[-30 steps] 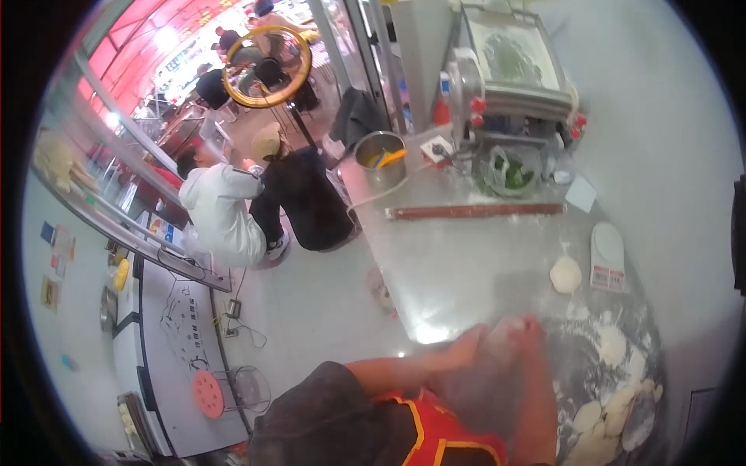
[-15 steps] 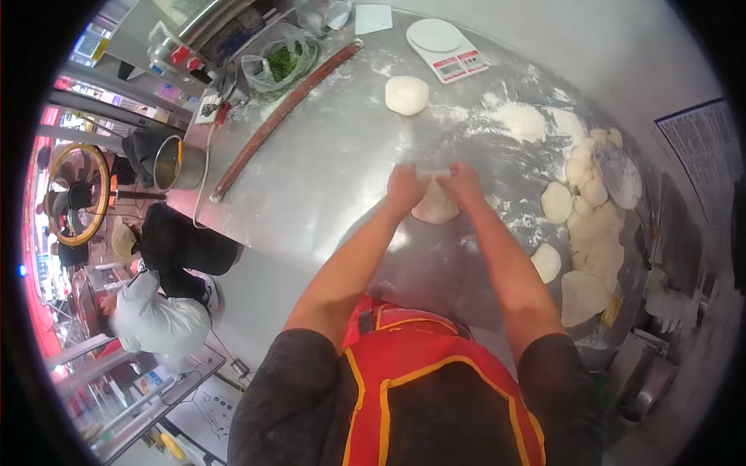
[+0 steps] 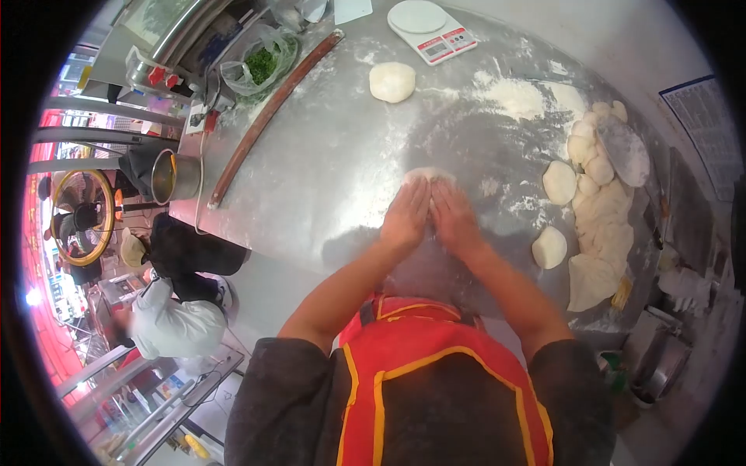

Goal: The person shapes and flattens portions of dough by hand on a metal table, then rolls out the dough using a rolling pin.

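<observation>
Both palms lie over a piece of dough (image 3: 430, 172) on the steel worktop, and only its pale far edge shows beyond my fingertips. My left hand (image 3: 407, 213) presses on it with straight fingers. Beside it, nearly touching, my right hand (image 3: 453, 217) is also stretched flat on the dough. Farther up the worktop sits a round dough ball (image 3: 392, 82). To the right are two more rounds, one dough round (image 3: 559, 182) above another dough round (image 3: 549, 247).
A white digital scale (image 3: 431, 31) stands at the back. A long rolling pin (image 3: 272, 116) lies left, near a plastic bag of chopped greens (image 3: 263, 64). Loose flour (image 3: 517, 99) and a large dough mass (image 3: 602, 225) are on the right. A person (image 3: 171, 318) is at lower left.
My hands have gone from gripping the dough's far edge with curled fingers to lying flat and close together on it. The whole view has shifted slightly.
</observation>
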`<state>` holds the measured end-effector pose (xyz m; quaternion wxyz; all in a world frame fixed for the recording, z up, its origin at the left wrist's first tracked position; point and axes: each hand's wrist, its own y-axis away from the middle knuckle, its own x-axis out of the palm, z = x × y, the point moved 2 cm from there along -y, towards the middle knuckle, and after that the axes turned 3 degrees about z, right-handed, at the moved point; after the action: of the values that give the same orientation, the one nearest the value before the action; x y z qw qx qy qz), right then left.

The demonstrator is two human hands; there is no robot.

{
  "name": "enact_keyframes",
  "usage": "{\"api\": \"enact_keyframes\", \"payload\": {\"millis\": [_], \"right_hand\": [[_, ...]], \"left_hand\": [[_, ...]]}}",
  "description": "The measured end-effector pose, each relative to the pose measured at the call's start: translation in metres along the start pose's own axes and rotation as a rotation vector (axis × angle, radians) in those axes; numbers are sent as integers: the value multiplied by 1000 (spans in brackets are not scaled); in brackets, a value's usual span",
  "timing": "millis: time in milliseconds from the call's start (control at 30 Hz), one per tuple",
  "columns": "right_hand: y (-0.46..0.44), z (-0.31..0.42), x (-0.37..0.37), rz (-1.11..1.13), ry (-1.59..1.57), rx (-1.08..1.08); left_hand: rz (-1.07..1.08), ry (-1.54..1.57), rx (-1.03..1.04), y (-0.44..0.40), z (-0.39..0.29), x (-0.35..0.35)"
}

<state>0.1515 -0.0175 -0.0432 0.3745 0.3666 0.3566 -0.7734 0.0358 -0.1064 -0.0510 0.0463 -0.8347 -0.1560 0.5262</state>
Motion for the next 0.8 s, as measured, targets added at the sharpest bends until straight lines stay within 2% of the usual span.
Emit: {"api": "enact_keyframes", "payload": {"millis": [133,200,233,300,333,367,400,467,500,567,600,700,767,800], "right_hand": [[-5,-4,-6,88,-13,32],[-3,-11,-13,215,-95,110],[1,-10,-22,172,-187,290],[19,-5,-39,83,-374,650],[31,-10,-28,91,-693,735],[44,-19,-9,95,-1013,808],[45,-18,-4,93,-1335,864],[39,-13,8,76,-1271,741],[32,-7,11,70,-1238,681],[12,-3,12,-158,-1697,926],[4,-5,12,-279,-1925,1044],[-1,-26,10,-191,-1850,1030],[2,-33,0,-238,-1702,1115],[3,-35,-4,-262,-1625,1158]], "left_hand": [[52,-57,39,-8,4,-3],[227,129,-97,-17,22,-11],[319,224,-168,-22,31,-13],[121,268,-302,-36,44,-18],[28,290,-367,-44,44,-26],[319,332,-583,-56,43,-23],[370,321,-567,-62,45,-17],[469,295,-534,-69,46,-5],[366,250,-446,-71,37,-12],[162,154,-269,-69,7,-47],[149,108,-209,-63,1,-57],[137,36,-86,-42,1,-74],[150,78,-76,-32,11,-63],[77,64,-27,-38,17,-57]]}}
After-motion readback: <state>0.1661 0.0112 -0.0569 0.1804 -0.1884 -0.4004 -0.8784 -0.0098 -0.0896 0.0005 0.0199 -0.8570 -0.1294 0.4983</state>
